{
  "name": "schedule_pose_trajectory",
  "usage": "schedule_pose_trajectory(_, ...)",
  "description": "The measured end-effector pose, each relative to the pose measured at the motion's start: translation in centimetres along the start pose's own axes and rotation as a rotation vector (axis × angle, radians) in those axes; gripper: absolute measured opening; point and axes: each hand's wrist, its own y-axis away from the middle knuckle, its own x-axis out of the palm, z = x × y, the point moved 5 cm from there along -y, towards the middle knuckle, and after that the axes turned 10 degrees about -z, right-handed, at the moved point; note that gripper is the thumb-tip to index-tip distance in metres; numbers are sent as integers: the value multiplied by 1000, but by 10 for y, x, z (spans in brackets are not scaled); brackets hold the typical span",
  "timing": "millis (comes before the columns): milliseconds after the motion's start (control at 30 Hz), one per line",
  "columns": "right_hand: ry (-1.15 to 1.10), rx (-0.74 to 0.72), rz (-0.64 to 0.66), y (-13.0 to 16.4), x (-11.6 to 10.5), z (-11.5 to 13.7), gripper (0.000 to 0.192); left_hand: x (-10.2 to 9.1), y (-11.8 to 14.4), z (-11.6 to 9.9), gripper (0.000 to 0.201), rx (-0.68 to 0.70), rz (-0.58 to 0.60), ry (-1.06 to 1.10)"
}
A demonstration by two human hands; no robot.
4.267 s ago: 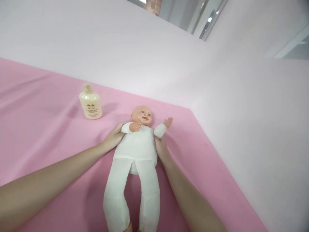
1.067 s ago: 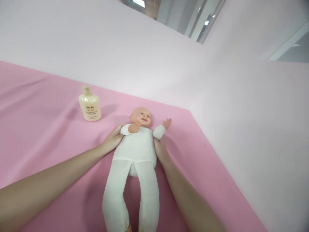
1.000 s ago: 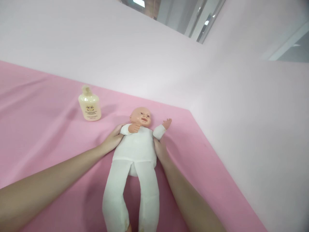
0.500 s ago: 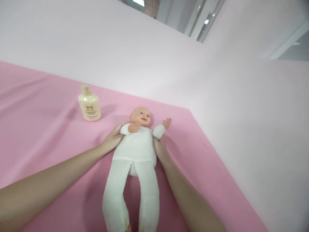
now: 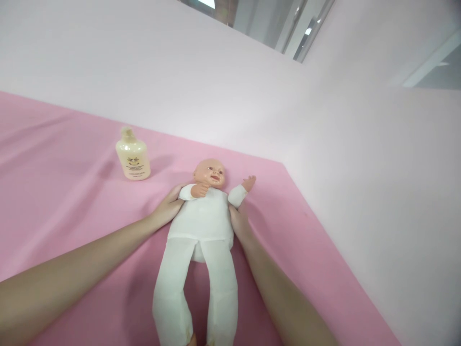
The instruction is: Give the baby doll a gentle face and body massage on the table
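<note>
Doll (image 5: 201, 226) lies face up on the pink sheet (image 5: 65, 192), head toward 12 o'clock, legs toward 6. My left hand (image 5: 166, 207) presses its flank at 9 o'clock, my right hand (image 5: 238, 222) at 3 o'clock; each grip cups the torso, fingers tucked under, so I cannot tell how tightly. A lotion bottle (image 5: 133, 156) stands at 10 o'clock, well apart. Sheet's edge runs close at 3 o'clock; open room lies toward 9. Nothing has shifted since half a second ago.
</note>
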Motion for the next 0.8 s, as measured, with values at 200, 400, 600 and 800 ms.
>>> schedule_pose_trajectory(200, -9, -6, 12, 1, 0, 1, 34, 0, 0, -1, 57, 2, 6, -6)
schedule_pose_trajectory(400, 7, 28, 15, 4, 0, 8, 39, 0, 1, -7, 55, 30, -4, 5)
schedule_pose_trajectory(600, -2, 33, 11, 3, 0, 5, 40, 0, 1, -5, 55, 17, -9, 4)
schedule_pose_trajectory(800, -18, 13, 20, 1, 1, 3, 39, 1, 1, -2, 55, 2, 8, 33)
